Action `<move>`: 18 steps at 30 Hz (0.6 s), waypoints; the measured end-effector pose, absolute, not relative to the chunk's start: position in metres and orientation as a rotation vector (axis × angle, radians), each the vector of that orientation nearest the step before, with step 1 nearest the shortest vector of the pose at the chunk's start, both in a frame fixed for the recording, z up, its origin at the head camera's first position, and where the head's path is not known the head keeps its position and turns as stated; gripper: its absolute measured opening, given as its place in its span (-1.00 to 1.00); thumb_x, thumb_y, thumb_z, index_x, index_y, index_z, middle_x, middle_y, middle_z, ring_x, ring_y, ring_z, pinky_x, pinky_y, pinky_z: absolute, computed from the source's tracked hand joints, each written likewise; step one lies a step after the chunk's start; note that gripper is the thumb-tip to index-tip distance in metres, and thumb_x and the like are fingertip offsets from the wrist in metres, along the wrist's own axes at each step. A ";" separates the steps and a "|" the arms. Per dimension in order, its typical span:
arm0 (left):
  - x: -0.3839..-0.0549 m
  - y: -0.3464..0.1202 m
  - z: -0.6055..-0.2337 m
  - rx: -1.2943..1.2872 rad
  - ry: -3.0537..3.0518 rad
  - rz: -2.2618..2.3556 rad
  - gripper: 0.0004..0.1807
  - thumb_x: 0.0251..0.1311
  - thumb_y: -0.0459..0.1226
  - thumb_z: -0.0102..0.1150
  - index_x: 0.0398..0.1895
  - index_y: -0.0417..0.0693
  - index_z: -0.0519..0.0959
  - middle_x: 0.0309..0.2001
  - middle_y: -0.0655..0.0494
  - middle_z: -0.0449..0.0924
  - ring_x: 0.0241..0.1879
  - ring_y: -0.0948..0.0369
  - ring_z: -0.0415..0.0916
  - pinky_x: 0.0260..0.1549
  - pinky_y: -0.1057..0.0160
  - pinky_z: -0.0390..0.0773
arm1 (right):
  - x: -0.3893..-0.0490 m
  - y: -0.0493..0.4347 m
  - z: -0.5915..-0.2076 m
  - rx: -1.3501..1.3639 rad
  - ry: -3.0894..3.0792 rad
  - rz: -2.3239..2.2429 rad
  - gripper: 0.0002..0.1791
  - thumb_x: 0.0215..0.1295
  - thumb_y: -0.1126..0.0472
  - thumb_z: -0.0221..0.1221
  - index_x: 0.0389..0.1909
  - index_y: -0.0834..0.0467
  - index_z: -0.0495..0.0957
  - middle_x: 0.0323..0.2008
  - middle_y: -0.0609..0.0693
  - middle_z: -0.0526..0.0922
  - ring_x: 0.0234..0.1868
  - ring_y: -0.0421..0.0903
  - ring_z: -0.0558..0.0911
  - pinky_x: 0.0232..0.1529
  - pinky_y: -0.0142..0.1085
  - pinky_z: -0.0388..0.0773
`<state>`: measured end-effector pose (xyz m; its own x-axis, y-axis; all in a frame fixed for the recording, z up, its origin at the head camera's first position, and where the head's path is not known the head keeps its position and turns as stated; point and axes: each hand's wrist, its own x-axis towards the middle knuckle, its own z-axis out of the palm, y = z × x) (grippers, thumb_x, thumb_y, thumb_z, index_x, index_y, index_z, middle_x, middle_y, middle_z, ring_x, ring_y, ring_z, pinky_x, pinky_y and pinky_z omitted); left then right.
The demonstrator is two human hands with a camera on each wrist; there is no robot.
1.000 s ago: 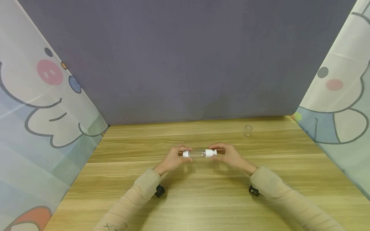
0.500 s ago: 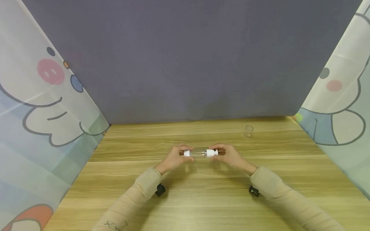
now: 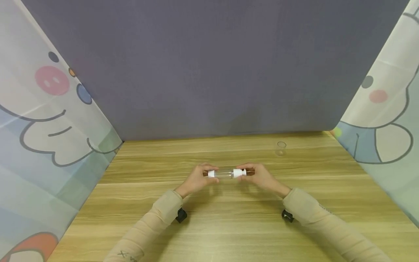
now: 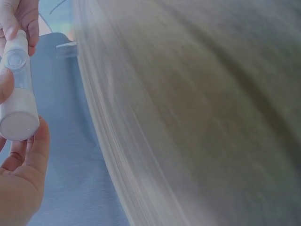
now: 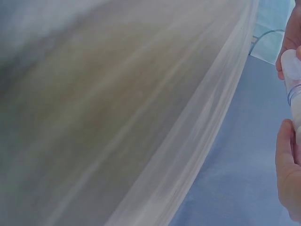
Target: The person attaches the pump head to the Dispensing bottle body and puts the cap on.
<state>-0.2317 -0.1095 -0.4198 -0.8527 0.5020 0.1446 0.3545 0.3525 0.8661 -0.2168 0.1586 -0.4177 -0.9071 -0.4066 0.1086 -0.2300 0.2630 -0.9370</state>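
Observation:
A clear bottle (image 3: 223, 174) with a white base and a white pump top lies sideways between both hands, above the wooden table. My left hand (image 3: 198, 178) pinches the white base (image 4: 19, 115) between thumb and fingers. At the other end, my right hand (image 3: 260, 177) grips the white pump top (image 3: 239, 173) with its thumb and fingertips. In the right wrist view only part of the right hand (image 5: 288, 174) shows at the edge. A small transparent cup-shaped cap (image 3: 280, 149) stands on the table at the back right, apart from both hands.
The wooden table (image 3: 212, 225) spreads below and around the hands. A dark grey panel (image 3: 216, 72) rises at its back edge. Curtains with cartoon prints hang on the left (image 3: 59, 127) and right (image 3: 386, 109). Black wrist devices (image 3: 181, 215) sit under the sleeves.
The bottle has shifted very slightly to the right since the first frame, and the fingers of my right hand have curled a little differently around the pump top. Both grips continue.

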 end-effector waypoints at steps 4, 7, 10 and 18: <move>-0.231 -0.109 -0.420 0.782 2.467 1.520 -0.55 0.15 -0.42 0.40 0.12 -0.39 0.59 0.03 -0.22 0.55 -0.01 -0.02 0.51 0.13 -0.02 0.54 | -0.217 0.159 -0.419 -0.606 2.364 -1.725 -0.57 0.26 0.48 0.27 0.13 0.55 0.48 0.04 0.46 0.55 0.00 0.30 0.65 -0.04 -0.25 0.65; -0.231 -0.109 -0.419 0.778 2.464 1.519 -0.54 0.16 -0.42 0.40 0.13 -0.40 0.58 0.05 -0.28 0.53 0.00 -0.04 0.51 0.14 -0.04 0.53 | -0.218 0.159 -0.419 -0.604 2.360 -1.727 -0.58 0.27 0.47 0.27 0.12 0.54 0.49 0.03 0.44 0.57 0.00 0.27 0.66 -0.05 -0.26 0.65; -0.230 -0.109 -0.417 0.777 2.465 1.510 -0.54 0.16 -0.41 0.40 0.14 -0.40 0.58 0.06 -0.29 0.52 0.01 -0.04 0.50 0.15 -0.04 0.52 | -0.218 0.159 -0.418 -0.603 2.374 -1.707 -0.58 0.28 0.45 0.28 0.12 0.53 0.50 0.01 0.40 0.60 -0.02 0.22 0.67 -0.06 -0.26 0.66; -0.230 -0.110 -0.417 0.771 2.469 1.515 -0.55 0.15 -0.41 0.41 0.12 -0.37 0.60 0.02 -0.18 0.55 0.00 -0.02 0.52 0.15 -0.02 0.52 | -0.218 0.158 -0.416 -0.618 2.394 -1.661 -0.58 0.33 0.38 0.27 0.14 0.52 0.50 -0.04 0.34 0.64 -0.08 0.12 0.68 -0.08 -0.20 0.67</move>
<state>-0.2301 -0.1098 -0.4170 -0.8579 0.4941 0.1408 0.3492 0.3598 0.8652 -0.2180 0.1577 -0.4164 -0.9011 -0.4219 0.0998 -0.2412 0.2968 -0.9240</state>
